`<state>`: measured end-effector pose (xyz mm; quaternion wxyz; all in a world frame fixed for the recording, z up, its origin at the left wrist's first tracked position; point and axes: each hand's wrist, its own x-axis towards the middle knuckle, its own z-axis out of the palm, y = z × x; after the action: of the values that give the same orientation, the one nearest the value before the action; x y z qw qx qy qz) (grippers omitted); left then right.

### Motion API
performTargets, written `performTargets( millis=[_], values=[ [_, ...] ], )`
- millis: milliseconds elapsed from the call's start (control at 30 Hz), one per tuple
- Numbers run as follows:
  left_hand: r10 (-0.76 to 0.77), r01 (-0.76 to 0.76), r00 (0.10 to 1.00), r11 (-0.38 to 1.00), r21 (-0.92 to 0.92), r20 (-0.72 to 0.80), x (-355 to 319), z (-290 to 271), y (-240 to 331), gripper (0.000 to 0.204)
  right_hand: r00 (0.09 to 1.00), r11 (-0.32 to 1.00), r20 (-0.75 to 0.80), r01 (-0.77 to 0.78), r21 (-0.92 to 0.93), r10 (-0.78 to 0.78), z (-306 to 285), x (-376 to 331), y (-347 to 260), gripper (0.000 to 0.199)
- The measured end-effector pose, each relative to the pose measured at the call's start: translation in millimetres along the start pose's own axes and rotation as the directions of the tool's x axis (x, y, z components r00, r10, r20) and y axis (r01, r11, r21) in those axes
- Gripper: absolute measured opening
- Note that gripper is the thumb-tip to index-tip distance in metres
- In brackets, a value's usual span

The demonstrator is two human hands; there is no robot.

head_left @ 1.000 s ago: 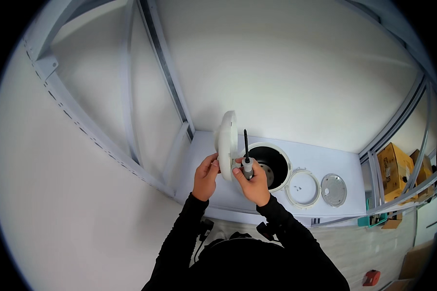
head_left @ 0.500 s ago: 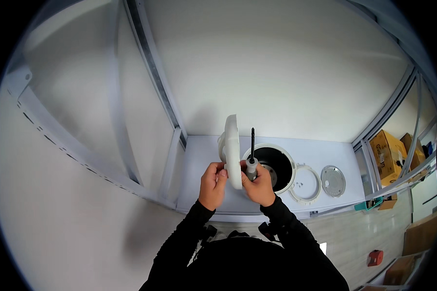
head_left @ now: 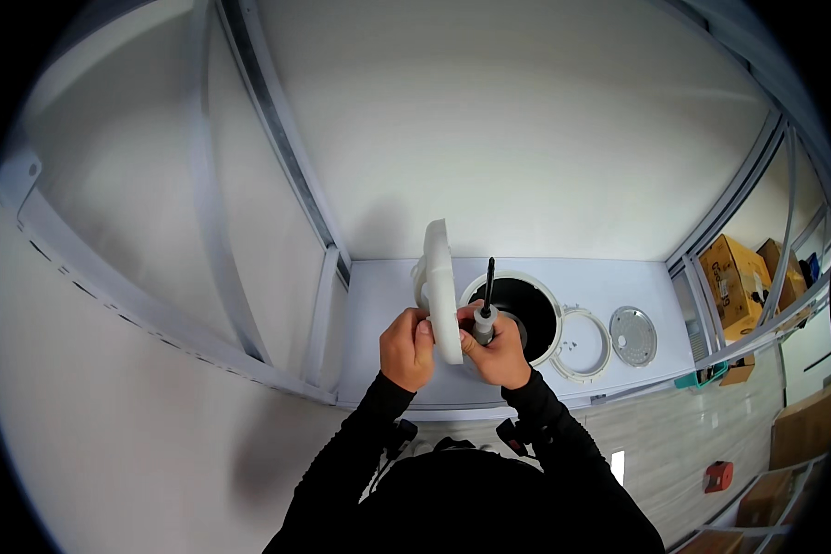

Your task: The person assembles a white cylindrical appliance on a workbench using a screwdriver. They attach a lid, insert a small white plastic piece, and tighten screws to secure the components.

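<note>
two bare hands are seen low in the middle of the view, raised over a white shelf [head_left: 609, 277] in the corner of a white-panelled cabin; the left hand [head_left: 406, 349] is closed around the lower edge of a white round plastic cover [head_left: 440, 286], which is held on edge, upright, between the two hands; the right hand [head_left: 499, 351] is wrapped shut on the grey handle of a screwdriver [head_left: 485, 309], whose dark shaft is pointed upward, just beside the cover's right face; whether the tip is touching the cover cannot be told; the right thumb is pressed against the cover's lower rim; behind the hands a round dark opening [head_left: 526, 309] is cut in the shelf; to its right a white ring [head_left: 582, 343] is laid flat, and beyond that a grey round disc [head_left: 633, 335]; cardboard boxes [head_left: 734, 272] are stacked outside the cabin at the right edge, and a small red object [head_left: 718, 476] is lying on the floor lower right; dark sleeves are worn on both forearms.
</note>
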<state>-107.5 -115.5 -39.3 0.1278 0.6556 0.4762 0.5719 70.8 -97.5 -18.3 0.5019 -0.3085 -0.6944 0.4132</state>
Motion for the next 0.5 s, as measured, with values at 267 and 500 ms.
performTargets(
  millis=[267, 500],
  values=[
    [-0.074, 0.075, 0.997, 0.992, -0.103, 0.014, -3.4, -2.1, 4.0, 0.025, 1.0, 1.0, -0.022, -0.011, 0.017, 0.012, -0.4, -2.1, -3.7, 0.023],
    [-0.224, 0.226, 0.974, 0.948, -0.225, 0.033, -8.9, 1.7, 5.3, 0.026, 0.996, 0.994, -0.053, -0.061, 0.087, 0.065, 1.7, -3.7, -0.5, 0.022]
  ],
)
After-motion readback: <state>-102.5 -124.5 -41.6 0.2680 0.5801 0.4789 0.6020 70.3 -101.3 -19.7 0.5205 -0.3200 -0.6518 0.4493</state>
